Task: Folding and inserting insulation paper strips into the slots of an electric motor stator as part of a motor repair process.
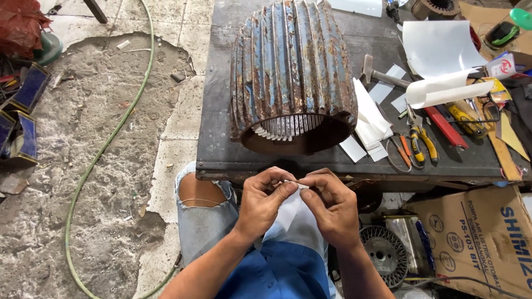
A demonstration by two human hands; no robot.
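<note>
Seen from above, a seated person's two bare hands meet in front of the lap, just below the near edge of a dark, worn worktable (221, 149). The left hand (265, 200) and the right hand (331, 204) both pinch a small strip of white paper (292, 213) between thumb and fingers, with fingers curled close together rather than spread. The fingertips of the two hands nearly touch over the top edge of the strip, and the rest of it hangs down between the wrists, over a blue shirt.

On the table, directly beyond the hands, lies a large rusty motor housing (291, 72) with blue paint flaking from its ribs (its open end faces the person, and white paper slips line the slots inside). To its right lie folded white paper pieces (370, 119), a hammer (379, 75), a rolled sheet of white paper (449, 88), a larger flat sheet (438, 47), pliers with orange and yellow handles (418, 145) and a red flat tool (446, 127).

Below the table on the right sits a brown cardboard box (479, 238) next to a round metal fan cover (385, 254). A green hose (105, 144) curves across the cracked concrete floor on the left. One knee shows through torn jeans (202, 216).
</note>
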